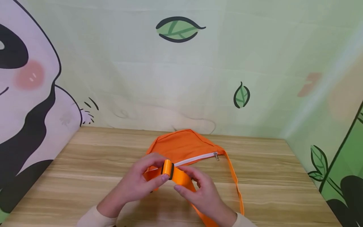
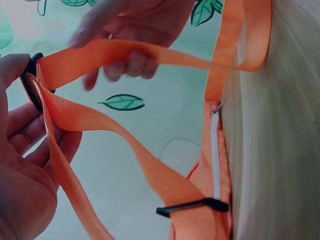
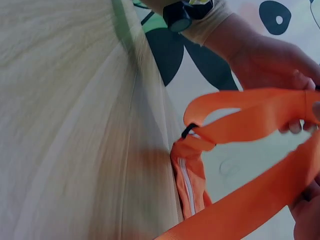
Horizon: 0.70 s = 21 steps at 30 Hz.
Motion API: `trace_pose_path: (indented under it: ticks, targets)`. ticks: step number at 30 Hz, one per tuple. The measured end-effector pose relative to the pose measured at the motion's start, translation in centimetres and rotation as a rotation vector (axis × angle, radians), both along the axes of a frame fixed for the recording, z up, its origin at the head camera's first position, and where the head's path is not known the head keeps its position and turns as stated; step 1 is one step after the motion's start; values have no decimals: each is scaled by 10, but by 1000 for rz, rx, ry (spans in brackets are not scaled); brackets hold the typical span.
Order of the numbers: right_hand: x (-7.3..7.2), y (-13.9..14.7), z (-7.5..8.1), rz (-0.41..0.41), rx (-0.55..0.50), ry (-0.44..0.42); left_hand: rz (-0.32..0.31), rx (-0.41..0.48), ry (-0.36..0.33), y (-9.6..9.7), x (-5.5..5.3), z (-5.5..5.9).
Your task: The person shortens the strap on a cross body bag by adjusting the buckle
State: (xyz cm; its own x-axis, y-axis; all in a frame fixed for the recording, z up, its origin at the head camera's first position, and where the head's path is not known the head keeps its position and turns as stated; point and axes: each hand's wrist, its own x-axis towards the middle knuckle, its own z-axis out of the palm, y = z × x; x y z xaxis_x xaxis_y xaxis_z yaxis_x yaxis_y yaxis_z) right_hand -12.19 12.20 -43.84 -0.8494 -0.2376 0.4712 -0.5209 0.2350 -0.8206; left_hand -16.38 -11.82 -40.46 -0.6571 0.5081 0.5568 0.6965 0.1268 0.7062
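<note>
An orange waist bag (image 1: pixel 178 145) with a white zipper (image 1: pixel 195 159) lies on the table. My left hand (image 1: pixel 139 179) pinches a black strap slider (image 1: pixel 171 172) between thumb and fingers, with orange webbing looped through it. Just to the right, my right hand (image 1: pixel 205 192) holds the orange strap (image 1: pixel 182 179), its thumb on one side and curled fingers on the other. In the left wrist view, the strap runs from the slider (image 2: pixel 31 82) through the right hand (image 2: pixel 145 30). A second black buckle (image 2: pixel 192 206) sits on the webbing near the bag.
The wood-grain table (image 1: pixel 93 157) extends to both sides of the bag. A thin orange strap (image 1: pixel 234 176) trails from the bag's right end toward the front. Behind stands a pale green backdrop (image 1: pixel 127 63) printed with leaves and a panda.
</note>
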Motion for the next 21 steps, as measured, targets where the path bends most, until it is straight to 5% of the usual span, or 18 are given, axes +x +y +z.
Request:
trace_pose_path:
  ticks: [4, 13, 21]
  targets:
    - [0, 6, 0, 18, 17, -20, 26, -12, -18, -3, -1, 2]
    - [0, -1, 2, 54, -31, 34, -68, 8, -43, 1, -2, -1]
    - [0, -6, 8, 9, 16, 18, -66, -30, 17, 4, -3, -2]
